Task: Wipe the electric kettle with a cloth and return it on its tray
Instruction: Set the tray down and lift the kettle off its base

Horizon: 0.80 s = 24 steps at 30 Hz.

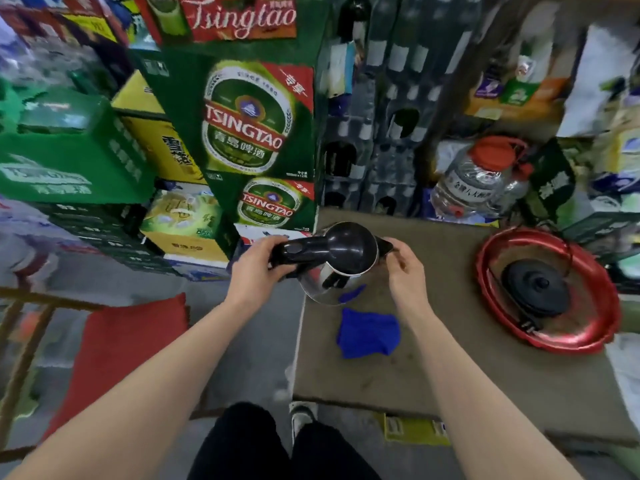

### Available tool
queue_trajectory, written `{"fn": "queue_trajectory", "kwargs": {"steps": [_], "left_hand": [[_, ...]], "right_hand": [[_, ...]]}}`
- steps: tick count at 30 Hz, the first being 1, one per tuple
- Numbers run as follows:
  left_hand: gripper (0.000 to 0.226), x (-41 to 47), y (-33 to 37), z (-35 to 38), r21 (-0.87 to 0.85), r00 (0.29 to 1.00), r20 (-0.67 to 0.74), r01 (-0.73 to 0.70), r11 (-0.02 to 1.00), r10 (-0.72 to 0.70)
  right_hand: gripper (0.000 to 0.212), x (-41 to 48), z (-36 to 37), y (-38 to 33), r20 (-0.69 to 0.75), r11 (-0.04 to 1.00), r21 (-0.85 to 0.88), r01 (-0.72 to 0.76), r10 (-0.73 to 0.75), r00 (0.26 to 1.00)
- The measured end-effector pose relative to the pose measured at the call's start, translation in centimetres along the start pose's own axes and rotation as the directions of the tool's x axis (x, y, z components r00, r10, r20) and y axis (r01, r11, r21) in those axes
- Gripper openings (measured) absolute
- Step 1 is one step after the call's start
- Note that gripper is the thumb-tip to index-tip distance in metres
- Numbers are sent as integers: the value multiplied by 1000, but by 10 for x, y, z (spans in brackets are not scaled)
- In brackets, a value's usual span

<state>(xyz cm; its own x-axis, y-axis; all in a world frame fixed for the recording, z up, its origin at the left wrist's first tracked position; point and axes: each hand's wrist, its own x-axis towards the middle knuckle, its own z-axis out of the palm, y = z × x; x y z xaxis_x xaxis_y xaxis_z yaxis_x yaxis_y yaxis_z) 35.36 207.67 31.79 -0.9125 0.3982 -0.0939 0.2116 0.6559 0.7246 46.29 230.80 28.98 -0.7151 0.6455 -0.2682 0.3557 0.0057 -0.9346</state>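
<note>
- My left hand (258,263) grips the black handle of the steel electric kettle w/ black lid (341,263); right hand (403,268) pinches its spout side.
- Kettle held over bench (450,368) edge, handle-to-spout axis running left-right.
- Crumpled blue cloth (369,334) lies just below, nearer right hand.
- Round red tray (588,336) w/ black base sits well right; crates crowd behind.

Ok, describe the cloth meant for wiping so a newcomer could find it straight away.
Start at the brown table on the right, with the red tray at its far side. The cloth lies crumpled near the table's left edge, just below the kettle held in both hands. It is the only bright blue thing on the table.
</note>
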Motion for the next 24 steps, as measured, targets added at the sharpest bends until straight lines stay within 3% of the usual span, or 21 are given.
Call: {"fn": "queue_trajectory", "kwargs": {"steps": [5,12,17,24], "left_hand": [[46,74,7,31,-17,961,243,-131,991,131],[45,144,24,80,-113,787,502,-351,930,358],[40,176,21,98,-157,675,597,-432,888,433],[39,190,33,106,-197,592,614,-526,828,522]], "right_hand": [[40,9,-19,9,-201,998,39,-46,53,978],[37,5,-29,35,-512,990,7,-141,125,850],[32,-1,-8,47,-662,984,80,-157,170,730],[34,-8,5,55,-688,964,162,-211,264,676]]}}
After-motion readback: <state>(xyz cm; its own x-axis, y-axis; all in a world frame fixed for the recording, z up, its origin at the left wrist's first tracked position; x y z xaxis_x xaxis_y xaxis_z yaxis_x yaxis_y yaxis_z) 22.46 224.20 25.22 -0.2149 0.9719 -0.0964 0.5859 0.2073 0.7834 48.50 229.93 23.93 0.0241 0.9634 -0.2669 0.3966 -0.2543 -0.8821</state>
